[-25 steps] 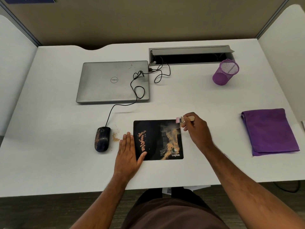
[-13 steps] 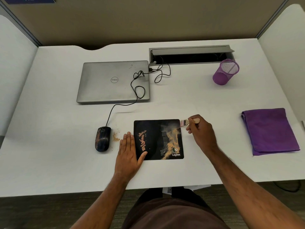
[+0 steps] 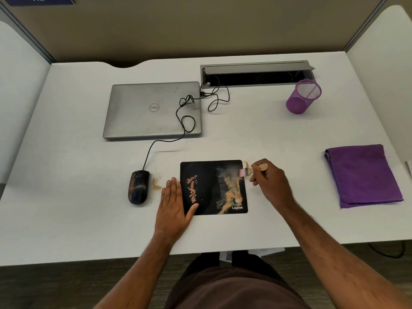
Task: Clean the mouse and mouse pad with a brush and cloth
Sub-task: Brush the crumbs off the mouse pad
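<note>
A black mouse pad (image 3: 209, 175) lies near the desk's front edge, streaked with tan crumbs on its left part and right half. My left hand (image 3: 174, 204) rests flat at the pad's left edge, thumb on the pad. My right hand (image 3: 270, 181) grips a small wooden-handled brush (image 3: 249, 169) whose bristles touch the pad's upper right corner. A dark wired mouse (image 3: 138, 187), smeared with dirt, sits left of the pad, with crumbs (image 3: 156, 184) beside it. A folded purple cloth (image 3: 363, 175) lies at the right.
A shut grey laptop (image 3: 151, 110) sits behind the pad, with the mouse cable (image 3: 185, 117) looped over it. A purple mesh pen cup (image 3: 303, 97) stands at the back right beside an open cable tray (image 3: 256, 74). Divider panels flank the white desk (image 3: 66, 197).
My right hand with the brush swept to the right off the pad's corner, then came back left and down onto the upper right corner. My left hand has stayed put.
</note>
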Demonstrator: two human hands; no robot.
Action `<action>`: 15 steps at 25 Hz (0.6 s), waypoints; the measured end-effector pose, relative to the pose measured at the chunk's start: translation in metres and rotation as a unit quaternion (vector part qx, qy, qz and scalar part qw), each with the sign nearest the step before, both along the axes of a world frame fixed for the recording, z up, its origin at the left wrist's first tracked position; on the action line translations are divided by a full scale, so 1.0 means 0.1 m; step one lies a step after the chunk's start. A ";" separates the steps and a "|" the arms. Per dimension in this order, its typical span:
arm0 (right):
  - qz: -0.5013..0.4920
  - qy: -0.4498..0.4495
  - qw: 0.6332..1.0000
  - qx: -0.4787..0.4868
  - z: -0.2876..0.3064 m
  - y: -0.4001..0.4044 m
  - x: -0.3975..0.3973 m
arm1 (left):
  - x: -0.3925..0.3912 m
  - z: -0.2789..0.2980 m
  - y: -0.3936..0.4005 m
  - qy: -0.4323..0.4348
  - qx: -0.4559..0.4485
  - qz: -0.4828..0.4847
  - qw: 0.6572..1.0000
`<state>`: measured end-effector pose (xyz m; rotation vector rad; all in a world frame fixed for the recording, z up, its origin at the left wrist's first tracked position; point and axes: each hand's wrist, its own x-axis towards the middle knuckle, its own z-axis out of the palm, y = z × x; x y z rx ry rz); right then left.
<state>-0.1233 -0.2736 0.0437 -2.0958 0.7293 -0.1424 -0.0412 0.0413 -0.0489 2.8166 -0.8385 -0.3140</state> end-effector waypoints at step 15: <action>-0.019 -0.006 1.000 -0.017 0.03 0.00 -0.10 | -0.01 -0.02 0.00 -0.002 -0.002 0.001 1.000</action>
